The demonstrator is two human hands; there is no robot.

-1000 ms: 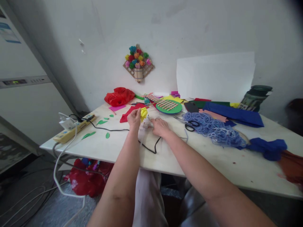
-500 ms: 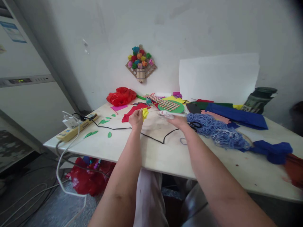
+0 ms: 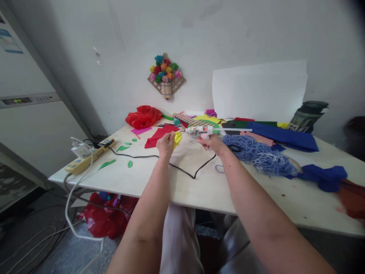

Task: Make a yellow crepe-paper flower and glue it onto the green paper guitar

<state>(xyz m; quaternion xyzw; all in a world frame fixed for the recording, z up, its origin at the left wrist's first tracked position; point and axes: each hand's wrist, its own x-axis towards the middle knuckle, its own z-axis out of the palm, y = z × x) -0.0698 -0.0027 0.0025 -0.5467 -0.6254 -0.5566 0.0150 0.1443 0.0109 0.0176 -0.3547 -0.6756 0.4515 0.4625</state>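
My left hand (image 3: 165,144) is closed on a small yellow paper flower (image 3: 177,138) and holds it just above the white table (image 3: 137,179). My right hand (image 3: 212,143) grips a white glue gun (image 3: 203,130), lifted off the table with its nozzle turned left toward the flower. A stick juts from the gun's back to the right. The gun's black cord (image 3: 182,169) trails across the table to a yellow power strip (image 3: 87,156) at the left edge.
Green paper leaves (image 3: 114,158) lie near the strip. Red felt (image 3: 159,135), a red bag (image 3: 143,116), a green disc with woven sticks (image 3: 199,123), black scissors (image 3: 234,147), blue looped bands (image 3: 258,156) and blue cloth (image 3: 285,137) crowd the back and right. A flower basket (image 3: 166,78) hangs on the wall.
My right hand picked the glue gun up from the table near my left hand, swung out to the right, and now holds it raised and aimed at the flower. The cord shifted.
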